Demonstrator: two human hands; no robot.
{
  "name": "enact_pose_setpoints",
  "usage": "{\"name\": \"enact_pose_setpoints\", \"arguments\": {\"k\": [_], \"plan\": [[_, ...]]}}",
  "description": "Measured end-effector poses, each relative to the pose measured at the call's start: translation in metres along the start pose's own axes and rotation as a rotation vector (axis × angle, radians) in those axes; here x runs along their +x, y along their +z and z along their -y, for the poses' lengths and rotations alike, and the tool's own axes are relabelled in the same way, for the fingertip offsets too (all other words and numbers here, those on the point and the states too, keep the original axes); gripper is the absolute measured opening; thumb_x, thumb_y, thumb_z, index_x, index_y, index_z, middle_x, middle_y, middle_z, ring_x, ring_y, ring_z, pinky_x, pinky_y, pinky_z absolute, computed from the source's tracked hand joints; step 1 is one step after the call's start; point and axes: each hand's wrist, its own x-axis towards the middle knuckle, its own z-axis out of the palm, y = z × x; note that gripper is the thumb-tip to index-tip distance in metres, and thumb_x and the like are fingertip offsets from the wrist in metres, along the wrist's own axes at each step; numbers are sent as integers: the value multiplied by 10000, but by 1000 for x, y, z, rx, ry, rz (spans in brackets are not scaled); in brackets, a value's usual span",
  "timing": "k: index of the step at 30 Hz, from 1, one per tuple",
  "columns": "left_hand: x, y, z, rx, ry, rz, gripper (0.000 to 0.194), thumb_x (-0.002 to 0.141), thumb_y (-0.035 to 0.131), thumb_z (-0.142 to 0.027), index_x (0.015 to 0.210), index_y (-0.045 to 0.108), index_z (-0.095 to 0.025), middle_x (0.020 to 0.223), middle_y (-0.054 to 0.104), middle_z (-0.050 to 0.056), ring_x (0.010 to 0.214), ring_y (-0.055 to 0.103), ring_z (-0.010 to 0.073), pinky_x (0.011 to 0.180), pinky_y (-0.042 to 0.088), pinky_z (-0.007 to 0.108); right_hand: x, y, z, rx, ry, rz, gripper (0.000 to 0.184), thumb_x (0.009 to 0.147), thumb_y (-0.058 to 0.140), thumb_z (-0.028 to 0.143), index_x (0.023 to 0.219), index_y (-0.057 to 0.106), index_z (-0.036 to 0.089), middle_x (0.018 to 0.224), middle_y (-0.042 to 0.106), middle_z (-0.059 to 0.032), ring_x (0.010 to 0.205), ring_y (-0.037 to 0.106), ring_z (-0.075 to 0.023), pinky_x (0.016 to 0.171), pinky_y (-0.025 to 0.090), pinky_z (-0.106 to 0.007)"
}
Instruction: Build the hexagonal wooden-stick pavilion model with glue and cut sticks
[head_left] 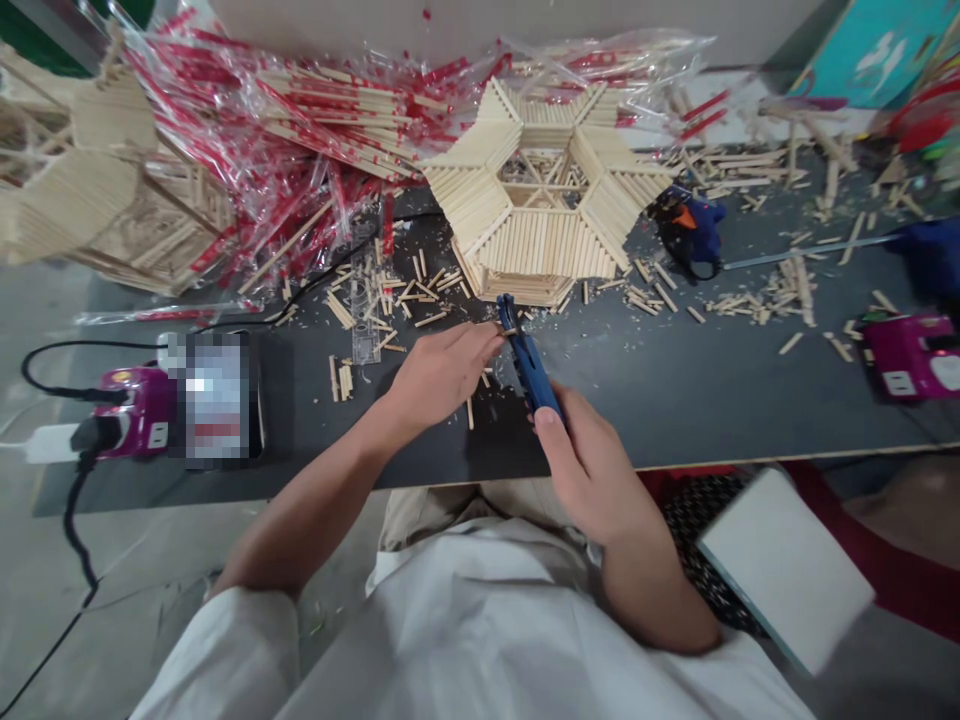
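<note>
My right hand [581, 455] is wrapped round the handles of a blue hand cutter [529, 365], its jaws pointing away from me. My left hand [446, 370] is closed, fingertips pinched beside the cutter's jaws. A thin wooden stick [511, 331] shows between those fingertips and the jaws; most of it is hidden. Just beyond stands a star-shaped model made of wooden sticks [551, 240], with an open hexagonal middle. Short cut stick pieces [341, 380] lie to the left of my left hand.
Red-and-clear wrappers with chopsticks [330, 110] heap at the back left. Another stick model [82, 200] stands far left. A blue glue gun [694, 230] lies right of the star model. Purple power adapters [139, 410] with cables and a pixelated screen [217, 395] occupy the left.
</note>
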Motion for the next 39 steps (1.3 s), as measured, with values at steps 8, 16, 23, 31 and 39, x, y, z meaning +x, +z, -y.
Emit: {"name": "enact_pose_setpoints", "arguments": {"k": [8, 16, 23, 31, 39], "plan": [[-3, 4, 7, -29, -1, 3, 309, 1125, 412, -311, 1084, 685, -172, 804, 714, 33, 694, 656, 135, 673, 474, 249, 5, 10, -2, -67, 24, -32, 509, 1104, 364, 563, 1312, 622, 178, 1197, 731, -163, 1085, 692, -327, 925, 522, -460], [-5, 7, 10, -40, -14, -36, 258, 1100, 458, -260, 1087, 699, -168, 839, 738, 38, 719, 683, 139, 681, 481, 242, 11, 12, -6, -169, 30, -30, 529, 1109, 288, 596, 1074, 623, 189, 1000, 723, -137, 902, 679, -296, 769, 448, -380], [-2, 8, 7, -34, -57, -30, 303, 1106, 439, -272, 1127, 718, -156, 854, 759, 51, 745, 711, 150, 709, 516, 238, 14, 20, -7, -374, 20, -90, 522, 1117, 228, 543, 1028, 603, 191, 948, 731, -148, 819, 685, -299, 686, 414, -379], [-3, 7, 8, -39, -89, -57, 356, 1114, 426, -320, 1139, 741, -157, 927, 802, 73, 829, 762, 159, 779, 572, 248, 18, 31, -10, -570, 95, -117, 554, 1127, 188, 514, 934, 592, 189, 807, 731, -132, 667, 673, -265, 594, 279, -348], [0, 2, 4, -20, -104, -97, 255, 1077, 511, -280, 1080, 738, -164, 883, 804, 54, 789, 754, 153, 750, 547, 240, 16, 24, -3, -604, 95, -53, 494, 1130, 293, 516, 955, 607, 177, 877, 746, -130, 731, 700, -278, 615, 324, -351]]}}
